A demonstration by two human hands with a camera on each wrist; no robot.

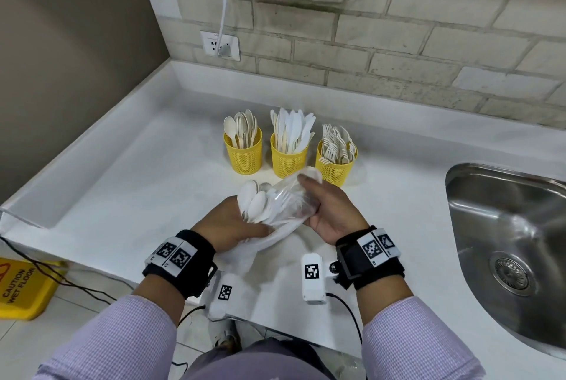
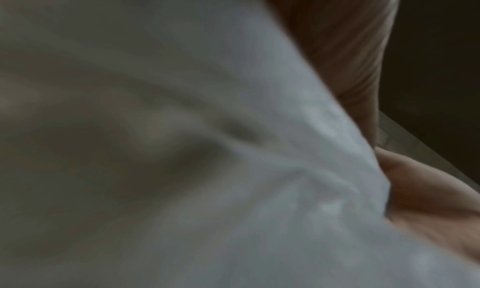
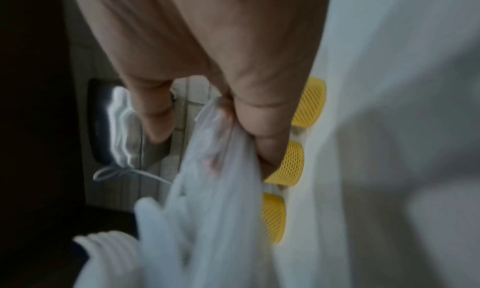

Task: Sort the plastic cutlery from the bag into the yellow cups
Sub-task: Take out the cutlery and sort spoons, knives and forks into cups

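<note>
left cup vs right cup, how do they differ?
The left cup holds spoons, bowls up; the right cup holds forks, tines up. The left cup stands fully in view; the right cup's near side is partly covered by the bag and right hand. Both are yellow mesh cups, upright on the counter.

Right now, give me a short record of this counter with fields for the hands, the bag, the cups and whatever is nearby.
left hand: grips the bag from the left side
right hand: grips the bag's top edge
bag: clear plastic, holds white spoons and forks, held above the counter
left cup: spoons
middle cup: knives
right cup: forks
sink: steel, to the right
</note>
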